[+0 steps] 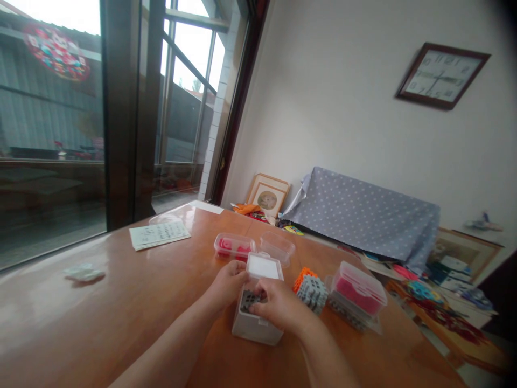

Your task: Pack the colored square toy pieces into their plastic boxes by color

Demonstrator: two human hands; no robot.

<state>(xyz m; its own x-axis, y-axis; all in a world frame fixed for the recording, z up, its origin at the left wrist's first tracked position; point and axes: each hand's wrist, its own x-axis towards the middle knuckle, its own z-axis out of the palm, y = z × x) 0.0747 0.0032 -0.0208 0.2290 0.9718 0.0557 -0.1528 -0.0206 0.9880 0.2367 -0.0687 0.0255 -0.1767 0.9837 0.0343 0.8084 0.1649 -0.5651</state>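
A clear plastic box [255,326] with its hinged lid [264,267] standing open sits on the wooden table [121,302] in front of me. My left hand [228,282] holds the box's left side with its fingers curled against the rim. My right hand [279,307] rests over the box's opening, fingers pinched on dark grey pieces [249,297] inside it. Just right of my right hand lie an orange block [302,276] and a grey-blue block [313,292] of small pieces.
Another lidded box with pink contents [357,295] stands at the right, a small box with red pieces [233,246] and an empty clear box [278,246] behind. A printed sheet [159,234] and a small wrapper [84,272] lie to the left. Clutter fills the floor beyond the table.
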